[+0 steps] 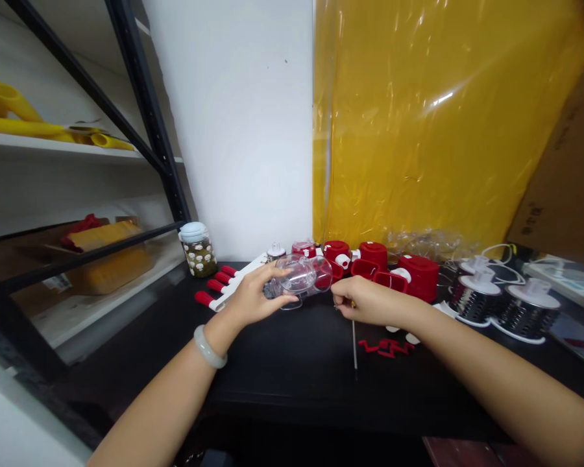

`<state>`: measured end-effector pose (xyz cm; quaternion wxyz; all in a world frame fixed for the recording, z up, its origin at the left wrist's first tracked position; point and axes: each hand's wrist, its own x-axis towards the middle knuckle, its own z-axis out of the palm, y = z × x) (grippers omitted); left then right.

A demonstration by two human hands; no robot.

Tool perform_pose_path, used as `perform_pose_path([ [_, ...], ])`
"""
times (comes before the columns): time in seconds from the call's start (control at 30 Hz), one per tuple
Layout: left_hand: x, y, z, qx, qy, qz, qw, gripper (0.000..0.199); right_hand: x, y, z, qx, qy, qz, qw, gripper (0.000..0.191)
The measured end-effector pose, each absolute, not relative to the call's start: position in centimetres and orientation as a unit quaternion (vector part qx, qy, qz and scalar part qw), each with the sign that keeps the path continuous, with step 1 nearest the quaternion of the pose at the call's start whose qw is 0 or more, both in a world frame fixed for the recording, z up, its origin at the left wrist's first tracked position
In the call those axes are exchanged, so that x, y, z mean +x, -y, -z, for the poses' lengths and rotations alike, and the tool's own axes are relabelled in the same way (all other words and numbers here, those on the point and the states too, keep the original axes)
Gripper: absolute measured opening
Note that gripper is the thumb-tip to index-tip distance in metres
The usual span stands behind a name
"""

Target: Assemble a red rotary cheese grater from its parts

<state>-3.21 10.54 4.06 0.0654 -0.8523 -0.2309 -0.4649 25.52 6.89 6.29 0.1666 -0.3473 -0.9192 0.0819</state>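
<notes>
My left hand [253, 292] is closed around a clear plastic housing [299, 275], which lies on its side above the black table, its rounded open end facing right. Just right of that end is my right hand [357, 299], fingers pinched together. From under it a screwdriver [354, 347] points its thin metal shaft downward; a bit of yellow shows at the palm. Whether the fingertips pinch another small part cannot be made out. Red strips [387, 347] lie below the right hand. White handles with red grips [219, 280] rest behind the left hand.
Red housings [418, 275] with white knobs stand along the back. Metal grater drums [477, 295] with white tops are at right, near a phone [577, 340]. A patterned jar [197, 250] with a light-blue lid stands at back left, beside a black-framed shelf [141, 97].
</notes>
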Motion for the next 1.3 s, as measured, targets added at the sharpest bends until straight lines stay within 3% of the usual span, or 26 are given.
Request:
perform_pose_path([
  [0.1,-3.0,-10.1,-4.3,-0.862,0.218,0.448,0.095,0.05,25.6,-5.6,-9.4,-0.35,0.921,-0.091,0.147,0.015],
  [0.27,-2.6,-9.3,-4.6,-0.877,0.192,0.412,0.152,0.046,23.7,-5.0,-13.2,-0.351,0.904,0.01,0.243,0.007],
  [0.4,-2.2,-8.5,-4.8,-0.885,0.173,0.384,0.2,0.042,21.3,-5.6,-13.2,-0.268,0.921,0.121,0.255,0.008],
  [0.6,-1.8,-7.9,-4.9,-0.881,0.169,0.381,0.222,0.035,20.1,-6.5,-11.1,-0.22,0.891,0.274,0.287,0.023],
  [0.9,-1.6,-7.8,-5.1,-0.879,0.156,0.395,0.215,0.034,20.3,-6.9,-10.2,-0.183,0.889,0.275,0.317,0.033],
  [1.3,-1.7,-7.8,-5.1,-0.874,0.131,0.408,0.229,0.036,21.1,-6.0,-11.3,-0.171,0.907,0.211,0.321,0.017],
])
